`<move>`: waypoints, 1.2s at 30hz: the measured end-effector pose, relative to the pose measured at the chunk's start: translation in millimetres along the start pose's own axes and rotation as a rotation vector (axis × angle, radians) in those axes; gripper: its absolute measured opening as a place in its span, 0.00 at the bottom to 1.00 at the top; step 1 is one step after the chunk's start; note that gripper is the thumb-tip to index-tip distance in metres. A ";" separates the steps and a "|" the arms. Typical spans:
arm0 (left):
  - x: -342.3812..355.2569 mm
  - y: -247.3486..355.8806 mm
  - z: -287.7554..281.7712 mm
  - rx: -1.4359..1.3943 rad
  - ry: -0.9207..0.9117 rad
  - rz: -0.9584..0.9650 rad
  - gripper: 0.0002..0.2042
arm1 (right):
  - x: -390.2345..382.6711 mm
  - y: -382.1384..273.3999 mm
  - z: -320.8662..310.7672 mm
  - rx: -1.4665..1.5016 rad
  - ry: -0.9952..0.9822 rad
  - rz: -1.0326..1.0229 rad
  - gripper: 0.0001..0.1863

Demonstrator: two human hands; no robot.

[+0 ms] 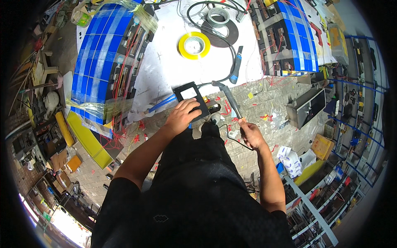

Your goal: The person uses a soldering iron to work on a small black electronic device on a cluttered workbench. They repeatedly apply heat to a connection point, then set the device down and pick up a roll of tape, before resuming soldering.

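My left hand (182, 115) grips the lower part of a flat black box (200, 102) with a white label, at the near edge of the white table (161, 74). Its fingers lie over the box's face. In my right hand (251, 134) is the end of a long dark tool (229, 99) with a bent, hammer-like head, which points up and left beside the box. A thin black cord (237, 139) runs close below that hand. Blue-handled pliers (163, 102) or a similar tool lie left of the box, partly covered.
Blue-wrapped battery packs (99, 45) (295, 35) with red wires stand left and right. Between them lie a yellow tape roll (194, 45), a grey tape roll (218, 17), a black cable (231, 49) and a blue-and-black tool (237, 66). Red scraps litter the brick floor (264, 103).
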State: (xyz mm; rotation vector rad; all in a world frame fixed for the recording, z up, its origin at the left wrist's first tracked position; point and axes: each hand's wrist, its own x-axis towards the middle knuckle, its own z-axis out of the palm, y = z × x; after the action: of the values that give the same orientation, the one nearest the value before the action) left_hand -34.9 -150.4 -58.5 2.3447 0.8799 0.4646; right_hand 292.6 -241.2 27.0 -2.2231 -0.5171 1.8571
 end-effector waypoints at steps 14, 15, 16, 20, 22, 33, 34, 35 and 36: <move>1.1 1.1 -2.9 -0.002 -0.009 -0.005 0.15 | -0.4 3.8 -0.5 0.046 -0.019 -0.018 0.29; 0.8 0.6 -2.3 -0.001 -0.005 -0.004 0.15 | -0.4 4.7 -0.4 0.051 -0.021 -0.019 0.29; 0.4 -0.3 -1.2 0.001 -0.002 -0.003 0.15 | 0.1 6.1 -0.2 0.057 -0.023 -0.020 0.29; -0.3 -1.1 0.4 -0.002 0.009 -0.004 0.14 | -1.2 5.6 2.2 0.073 -0.018 -0.024 0.29; -0.1 -1.9 0.8 0.001 0.013 0.002 0.14 | 1.3 8.8 1.5 0.068 -0.014 -0.030 0.29; -1.6 -6.2 3.2 0.017 0.026 0.027 0.13 | 2.0 7.9 0.9 0.029 0.023 -0.039 0.29; -1.7 -6.9 3.6 0.024 0.026 0.032 0.13 | 2.6 8.4 0.2 0.016 0.032 -0.038 0.29; -2.0 -7.6 4.1 0.030 0.026 0.037 0.13 | 2.8 8.7 -0.1 0.003 0.041 -0.038 0.29; -2.5 -8.3 4.8 0.032 0.031 0.038 0.13 | 2.6 8.5 0.2 0.003 0.044 -0.041 0.29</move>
State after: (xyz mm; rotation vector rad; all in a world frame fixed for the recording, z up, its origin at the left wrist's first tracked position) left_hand -38.3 -148.9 -67.7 2.3928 0.8637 0.5071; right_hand 294.0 -248.0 21.5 -2.2288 -0.5481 1.7838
